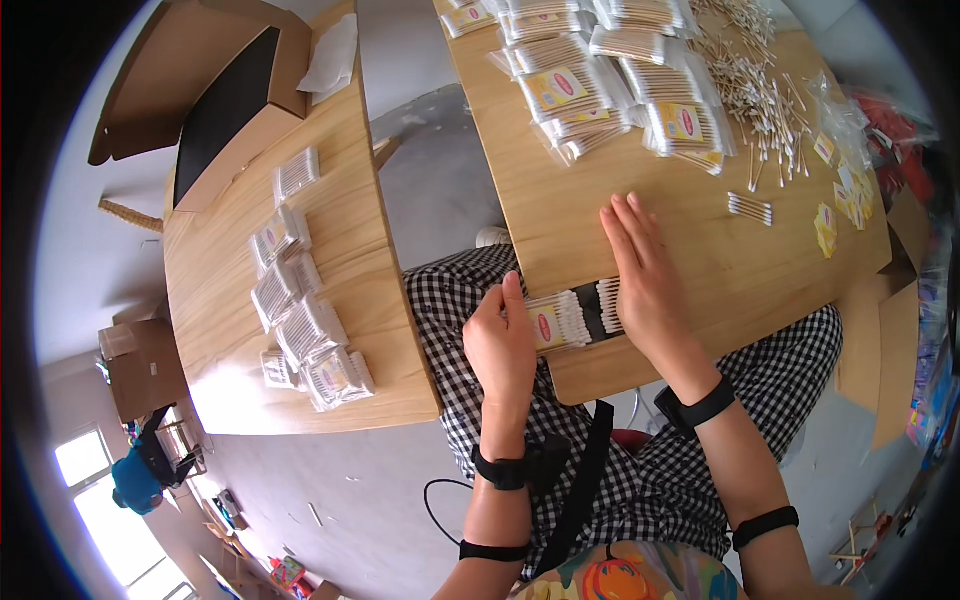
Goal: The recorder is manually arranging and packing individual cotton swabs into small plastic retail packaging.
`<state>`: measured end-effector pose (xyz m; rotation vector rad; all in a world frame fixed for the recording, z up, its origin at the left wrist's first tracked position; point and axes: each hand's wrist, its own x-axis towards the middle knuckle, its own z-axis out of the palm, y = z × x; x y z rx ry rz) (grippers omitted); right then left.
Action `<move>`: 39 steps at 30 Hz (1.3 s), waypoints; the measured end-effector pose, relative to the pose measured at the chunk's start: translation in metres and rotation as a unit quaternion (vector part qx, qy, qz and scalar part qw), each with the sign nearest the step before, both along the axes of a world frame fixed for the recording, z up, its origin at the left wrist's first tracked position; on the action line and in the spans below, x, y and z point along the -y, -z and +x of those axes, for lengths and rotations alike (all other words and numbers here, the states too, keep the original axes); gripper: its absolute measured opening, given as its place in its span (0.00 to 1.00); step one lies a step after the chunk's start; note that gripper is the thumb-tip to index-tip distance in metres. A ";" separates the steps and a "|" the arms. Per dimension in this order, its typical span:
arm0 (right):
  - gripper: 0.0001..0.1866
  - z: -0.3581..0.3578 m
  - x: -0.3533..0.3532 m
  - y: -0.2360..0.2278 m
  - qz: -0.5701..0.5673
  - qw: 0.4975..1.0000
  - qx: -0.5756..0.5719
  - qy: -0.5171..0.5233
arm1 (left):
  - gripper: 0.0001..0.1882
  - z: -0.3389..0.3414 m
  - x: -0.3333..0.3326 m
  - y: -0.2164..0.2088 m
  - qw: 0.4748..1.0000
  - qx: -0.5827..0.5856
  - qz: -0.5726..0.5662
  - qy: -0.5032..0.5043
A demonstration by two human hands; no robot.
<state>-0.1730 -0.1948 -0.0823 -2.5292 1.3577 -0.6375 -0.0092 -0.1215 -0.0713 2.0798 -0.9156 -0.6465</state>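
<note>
My left hand is closed round the end of a clear bag of cotton swabs at the near left edge of the right-hand table, its thumb pointing up. Inside the bag a yellow card shows beside a row of swabs. A dark strip lies between this row and a second bundle of cotton swabs. My right hand is open on its side, fingers stretched out, its edge against that second bundle. Farther right lies a small group of loose cotton swabs.
Filled swab bags are stacked at the far side, beside a loose swab heap. Yellow cards lie at the right. On the left table are more bags and an open cardboard box; a gap separates the tables.
</note>
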 end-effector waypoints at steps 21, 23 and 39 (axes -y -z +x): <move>0.32 0.019 -0.006 -0.003 0.001 0.999 -0.033 -0.024 | 0.25 0.004 0.000 0.013 0.985 -0.174 -0.024 -0.005; 0.31 0.019 -0.006 -0.002 -0.002 0.999 -0.033 -0.027 | 0.25 0.004 0.000 0.013 0.982 -0.186 -0.024 -0.013; 0.30 0.034 -0.012 -0.003 0.003 1.000 -0.002 -0.027 | 0.26 0.002 0.001 0.011 0.978 -0.203 -0.048 -0.023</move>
